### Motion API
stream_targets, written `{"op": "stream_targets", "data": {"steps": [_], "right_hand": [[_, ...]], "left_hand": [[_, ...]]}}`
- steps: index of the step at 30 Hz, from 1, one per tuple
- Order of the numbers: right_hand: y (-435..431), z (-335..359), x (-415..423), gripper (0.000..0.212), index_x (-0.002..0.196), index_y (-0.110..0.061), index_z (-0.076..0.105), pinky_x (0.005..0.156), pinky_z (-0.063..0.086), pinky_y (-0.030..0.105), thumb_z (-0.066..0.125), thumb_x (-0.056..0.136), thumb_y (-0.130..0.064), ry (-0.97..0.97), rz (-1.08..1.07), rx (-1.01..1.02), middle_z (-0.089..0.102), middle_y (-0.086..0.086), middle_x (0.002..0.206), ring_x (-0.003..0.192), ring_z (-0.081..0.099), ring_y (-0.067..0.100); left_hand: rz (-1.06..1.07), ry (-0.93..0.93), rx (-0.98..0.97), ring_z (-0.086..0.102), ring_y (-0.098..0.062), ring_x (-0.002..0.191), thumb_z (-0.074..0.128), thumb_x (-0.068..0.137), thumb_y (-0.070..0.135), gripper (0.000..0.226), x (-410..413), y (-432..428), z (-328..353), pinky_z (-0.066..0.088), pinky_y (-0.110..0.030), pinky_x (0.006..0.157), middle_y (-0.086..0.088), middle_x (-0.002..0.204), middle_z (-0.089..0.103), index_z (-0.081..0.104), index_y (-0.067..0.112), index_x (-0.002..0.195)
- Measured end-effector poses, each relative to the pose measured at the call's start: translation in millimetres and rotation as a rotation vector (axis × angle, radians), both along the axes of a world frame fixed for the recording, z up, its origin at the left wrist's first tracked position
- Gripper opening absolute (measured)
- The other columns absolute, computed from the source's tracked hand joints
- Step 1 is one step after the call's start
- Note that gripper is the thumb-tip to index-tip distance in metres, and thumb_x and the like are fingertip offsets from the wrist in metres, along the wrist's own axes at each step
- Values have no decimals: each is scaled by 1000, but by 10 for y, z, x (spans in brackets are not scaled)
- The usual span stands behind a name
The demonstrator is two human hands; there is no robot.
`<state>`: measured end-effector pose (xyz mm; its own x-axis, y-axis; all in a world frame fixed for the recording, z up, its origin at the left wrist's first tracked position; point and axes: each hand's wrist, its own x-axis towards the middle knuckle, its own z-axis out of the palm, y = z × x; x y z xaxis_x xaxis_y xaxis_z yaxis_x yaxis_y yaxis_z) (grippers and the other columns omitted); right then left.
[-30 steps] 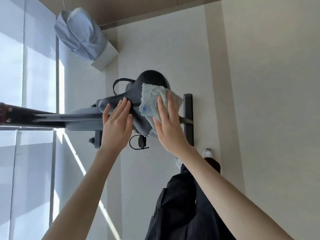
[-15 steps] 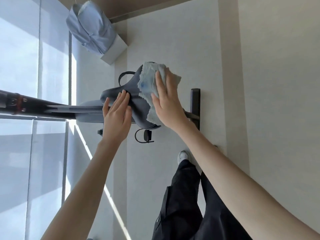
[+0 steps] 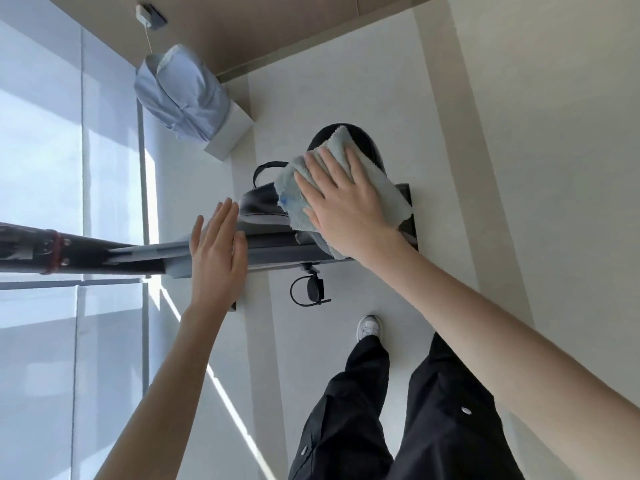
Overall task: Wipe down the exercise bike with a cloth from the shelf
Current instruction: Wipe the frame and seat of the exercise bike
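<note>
Cloth (image 3: 388,199), soft and limp, drapes the saddle (image 3: 258,202) under the right hand (image 3: 343,209), fingers flat and straight, so palm pressure should steer it better than pinching; left hand (image 3: 216,251), straight-fingered and empty, hovers at the frame (image 3: 277,251).

A pale floor (image 3: 485,133) with broad beige bands runs up to a brown wooden wall (image 3: 277,26). Along the left, a tall window (image 3: 41,150) behind a translucent blind glows with daylight. A narrow strip of sunlight (image 3: 228,403) crosses the floor. Near the wall, a pale blue shirt (image 3: 183,95) lies over a white box (image 3: 230,135).
</note>
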<state>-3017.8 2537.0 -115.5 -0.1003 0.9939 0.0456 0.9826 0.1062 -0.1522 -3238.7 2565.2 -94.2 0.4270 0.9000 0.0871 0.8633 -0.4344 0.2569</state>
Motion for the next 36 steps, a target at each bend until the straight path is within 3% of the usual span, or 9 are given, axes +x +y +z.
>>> {"op": "stream_targets", "data": {"steps": [4, 10, 16, 19, 22, 28, 32, 36], "right_hand": [[278, -19, -688, 57, 150, -16, 3, 116, 0, 54, 23, 102, -39, -99, 41, -18, 5, 11, 158, 144, 4, 33], [365, -11, -792, 56, 149, -21, 14, 115, 10, 53, 30, 100, -42, -74, 35, -34, 25, 14, 150, 137, 22, 34], [-216, -29, -170, 49, 143, -23, 35, 113, 14, 54, 28, 99, -43, -15, -266, 30, 28, 6, 153, 141, 22, 29], [-369, -40, -80, 51, 145, -21, 33, 113, 16, 53, 27, 100, -42, 122, -447, 22, 22, 7, 155, 143, 16, 31], [-318, -34, -288, 51, 147, -18, 27, 115, 9, 53, 21, 101, -38, 47, -569, 57, 19, 10, 156, 143, 12, 35], [-104, -105, -803, 55, 150, -14, 12, 116, 10, 53, 28, 101, -32, -135, -376, 54, 12, 12, 157, 144, 12, 31], [-455, -157, -519, 50, 145, -20, 32, 113, 24, 51, 38, 96, -26, -188, -298, 189, 34, 6, 150, 138, 30, 29], [-764, -318, -329, 53, 145, -18, 34, 109, 28, 54, 43, 94, -29, -92, -315, 243, 32, 10, 151, 139, 27, 35]], "left_hand": [[-55, 17, 10, 31, -17, 140, 29, 99, 20, 47, -315, 73, -30, 7, -33, 120, -11, 149, 39, 40, 3, 141], [-132, -8, -10, 29, -14, 141, 28, 100, 22, 48, -457, 128, -110, 11, -38, 120, -9, 150, 38, 39, 5, 143], [-263, -2, -37, 30, -15, 141, 27, 99, 24, 50, -284, 165, -97, 11, -41, 120, -9, 150, 37, 37, 6, 144], [-297, 11, -44, 30, -17, 141, 25, 99, 27, 51, -146, 175, -96, 9, -43, 119, -9, 151, 35, 37, 6, 144], [-282, -10, -51, 29, -18, 142, 28, 99, 23, 49, -77, 149, -133, 6, -40, 120, -10, 152, 34, 38, 5, 144], [-286, -42, -30, 27, -12, 142, 29, 97, 18, 49, -101, 135, -170, 5, -41, 120, -7, 151, 35, 38, 6, 144], [-270, -67, -19, 28, -11, 142, 29, 96, 16, 49, -117, 135, -206, 2, -37, 119, -6, 151, 36, 40, 8, 143], [-241, -99, -11, 25, -12, 143, 28, 96, 16, 50, -89, 96, -270, 3, -38, 119, -6, 152, 34, 39, 8, 144]]}}
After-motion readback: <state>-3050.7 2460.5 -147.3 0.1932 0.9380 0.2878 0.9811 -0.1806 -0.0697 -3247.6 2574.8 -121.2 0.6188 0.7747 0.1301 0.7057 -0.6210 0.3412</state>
